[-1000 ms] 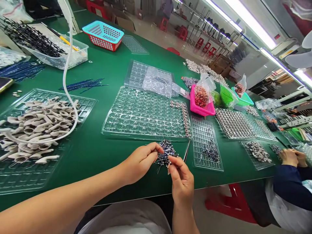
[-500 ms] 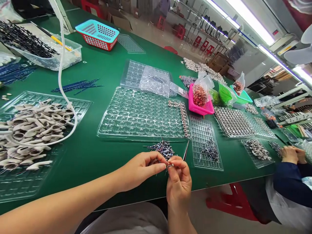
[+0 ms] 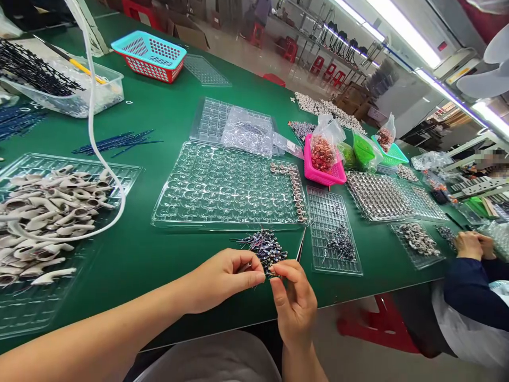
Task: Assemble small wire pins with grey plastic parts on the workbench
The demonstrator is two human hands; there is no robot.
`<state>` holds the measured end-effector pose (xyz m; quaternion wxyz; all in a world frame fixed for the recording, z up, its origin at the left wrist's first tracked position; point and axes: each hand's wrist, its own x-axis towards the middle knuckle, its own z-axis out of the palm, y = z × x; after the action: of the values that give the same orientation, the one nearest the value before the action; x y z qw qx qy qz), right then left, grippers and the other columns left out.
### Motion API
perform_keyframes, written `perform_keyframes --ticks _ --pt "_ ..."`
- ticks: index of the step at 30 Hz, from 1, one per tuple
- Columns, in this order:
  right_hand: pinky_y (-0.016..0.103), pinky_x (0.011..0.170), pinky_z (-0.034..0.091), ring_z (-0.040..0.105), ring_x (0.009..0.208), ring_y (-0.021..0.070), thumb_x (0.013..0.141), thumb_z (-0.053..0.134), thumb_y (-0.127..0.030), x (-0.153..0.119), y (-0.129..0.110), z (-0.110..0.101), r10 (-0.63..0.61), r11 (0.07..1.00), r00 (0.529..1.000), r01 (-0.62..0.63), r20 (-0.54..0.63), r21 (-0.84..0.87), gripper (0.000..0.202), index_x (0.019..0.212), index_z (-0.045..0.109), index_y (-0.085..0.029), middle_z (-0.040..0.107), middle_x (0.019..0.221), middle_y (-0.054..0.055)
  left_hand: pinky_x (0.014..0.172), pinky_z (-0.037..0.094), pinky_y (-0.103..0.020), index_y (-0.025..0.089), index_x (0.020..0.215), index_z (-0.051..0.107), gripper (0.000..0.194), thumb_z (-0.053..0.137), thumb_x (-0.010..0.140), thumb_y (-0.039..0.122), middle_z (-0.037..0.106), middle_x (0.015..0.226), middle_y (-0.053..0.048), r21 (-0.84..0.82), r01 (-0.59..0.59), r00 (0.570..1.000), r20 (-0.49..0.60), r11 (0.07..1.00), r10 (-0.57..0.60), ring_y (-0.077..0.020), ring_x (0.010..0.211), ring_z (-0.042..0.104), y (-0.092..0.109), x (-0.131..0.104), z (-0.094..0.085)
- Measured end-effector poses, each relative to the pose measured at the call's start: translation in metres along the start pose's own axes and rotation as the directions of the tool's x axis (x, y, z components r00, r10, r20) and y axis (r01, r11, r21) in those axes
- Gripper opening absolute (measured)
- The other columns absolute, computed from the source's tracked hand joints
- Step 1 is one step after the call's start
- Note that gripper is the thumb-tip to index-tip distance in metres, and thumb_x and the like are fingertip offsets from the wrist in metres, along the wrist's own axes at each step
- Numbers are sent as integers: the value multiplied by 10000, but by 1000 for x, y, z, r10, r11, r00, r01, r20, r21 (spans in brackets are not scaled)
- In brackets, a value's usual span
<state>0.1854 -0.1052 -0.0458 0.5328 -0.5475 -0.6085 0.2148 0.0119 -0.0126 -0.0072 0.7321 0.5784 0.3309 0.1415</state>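
My left hand [image 3: 233, 276] is closed in a pinch over the near edge of the table, on a thin small wired part [image 3: 270, 273]. The fingertips of my right hand [image 3: 296, 305] meet the other end of that part, thumb below and index finger above; the fingers partly hide it. Just behind my hands lies a pile of similar dark wired parts [image 3: 265, 246]. Tweezers [image 3: 301, 245] rest right of the pile. Beyond it, a clear moulded tray [image 3: 222, 185] carries small beige pieces [image 3: 297, 193] along its right side.
At left, beige curved shells [image 3: 55, 201] heap on a clear tray, crossed by a white cable [image 3: 92, 106]. A smaller tray [image 3: 318, 212] holds more wired parts. Behind it stands a pink basket [image 3: 326, 175]. A co-worker's hands [image 3: 473, 245] are at far right.
My right hand has shifted slightly right, its thumb lower and its fingers looser around the part. My left hand keeps its pinch. The whole view has slid slightly left.
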Motion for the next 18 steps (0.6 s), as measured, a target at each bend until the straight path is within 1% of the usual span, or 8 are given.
perform_keyframes --ticks 2,4,8,11,15,18 --pt "339 796 552 647 937 187 923 578 -140 0 1 -2 -32 999 999 33 14 -32 214 1088 628 -267 675 969 41 590 291 -251 167 765 596 269 602 860 419 439 659 46 36 1 1000 23 999 -2 -124 636 346 0 -1 -1" --pt "339 792 550 651 921 182 914 587 -126 -2 2 -2 -44 998 999 46 32 -53 221 1083 625 -263 680 957 37 582 284 -249 169 764 597 274 593 864 424 423 651 48 57 2 1000 25 998 -4 -124 631 339 0 -1 -1" --pt "319 750 541 650 864 171 906 591 -127 -6 3 0 -36 996 997 40 64 -74 185 1045 622 -244 676 913 29 565 275 -246 170 752 599 293 569 874 434 401 632 51 112 3 1000 -27 994 0 -122 615 330 -1 0 -1" --pt "302 727 520 633 823 157 907 580 -123 -8 4 0 1 999 998 2 61 -53 149 1002 621 -230 659 877 21 547 271 -243 171 746 595 273 560 873 410 395 612 53 160 13 999 -46 987 -5 -119 597 329 -2 -1 0" --pt "286 683 496 608 761 146 909 570 -139 -7 4 -2 56 998 996 -56 71 1 94 931 623 -214 633 820 14 534 280 -234 177 718 560 220 559 856 348 410 600 53 176 13 999 -41 984 -5 -113 582 344 -1 -2 3" --pt "283 653 488 595 721 145 908 567 -155 -6 4 -3 79 996 994 -82 76 41 83 906 631 -208 624 789 14 528 284 -230 183 704 550 206 556 843 334 414 594 52 199 13 999 -41 980 -5 -112 574 354 2 -3 3"
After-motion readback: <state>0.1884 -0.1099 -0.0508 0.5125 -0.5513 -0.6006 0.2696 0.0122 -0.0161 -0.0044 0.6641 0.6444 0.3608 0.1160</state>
